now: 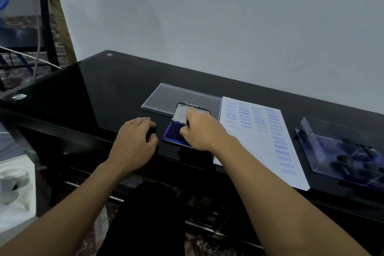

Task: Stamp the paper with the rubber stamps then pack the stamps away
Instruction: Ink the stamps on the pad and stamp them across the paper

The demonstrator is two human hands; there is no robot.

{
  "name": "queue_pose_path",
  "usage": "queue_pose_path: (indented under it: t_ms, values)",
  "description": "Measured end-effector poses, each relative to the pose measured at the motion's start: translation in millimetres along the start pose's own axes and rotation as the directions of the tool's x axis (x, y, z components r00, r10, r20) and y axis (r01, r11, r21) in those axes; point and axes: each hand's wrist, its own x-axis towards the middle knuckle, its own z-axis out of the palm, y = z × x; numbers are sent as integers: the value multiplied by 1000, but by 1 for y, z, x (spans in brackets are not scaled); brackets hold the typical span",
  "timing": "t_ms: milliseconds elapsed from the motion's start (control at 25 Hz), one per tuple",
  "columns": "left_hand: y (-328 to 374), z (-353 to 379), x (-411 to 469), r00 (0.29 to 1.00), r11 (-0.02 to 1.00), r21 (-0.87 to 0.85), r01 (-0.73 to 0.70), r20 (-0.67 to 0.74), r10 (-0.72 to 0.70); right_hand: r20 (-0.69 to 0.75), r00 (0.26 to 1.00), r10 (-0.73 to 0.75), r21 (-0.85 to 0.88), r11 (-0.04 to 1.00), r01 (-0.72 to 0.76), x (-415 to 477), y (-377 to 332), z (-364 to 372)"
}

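I'm inking. My right hand (199, 131) pinches what looks like a small black rubber stamp (188, 124) onto the open blue ink pad (171, 132). Just left of it, my left hand (135, 141) grips another black stamp (151, 133). Next, I judge, comes a square press on the white printed paper (259, 147) to my right.

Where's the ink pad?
Head view, table centre: the open ink pad sits between the left hand and the paper, in front of the clear lid, partly under the right hand.
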Motion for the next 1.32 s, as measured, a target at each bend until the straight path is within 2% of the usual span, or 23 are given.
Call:
queue_pose_path:
  t_ms: [200,320,520,640,880,1120,1320]
  values:
    - [3,-8,10,992,996,-26,88,88,-85,47,999,9,96,995,-14,1,5,-8]
    - [17,-14,19,990,986,-102,132,63,-126,-35,999,32,164,986,-25,-10,21,-23]
    - [67,-10,28,997,975,-219,22,73,-6,-129,985,118,173,980,-94,-43,62,-57]
    - [103,3,29,991,953,-288,-88,69,113,-142,972,186,176,971,-160,-72,94,-72]
    - [176,40,21,946,932,-329,-154,224,236,-182,930,320,119,946,-302,-128,151,-93]
    - [185,66,7,904,937,-308,-165,334,268,-160,925,344,94,938,-333,-152,167,-82]
    - [183,72,-4,896,934,-286,-215,322,305,-141,930,339,102,939,-327,-153,166,-71]
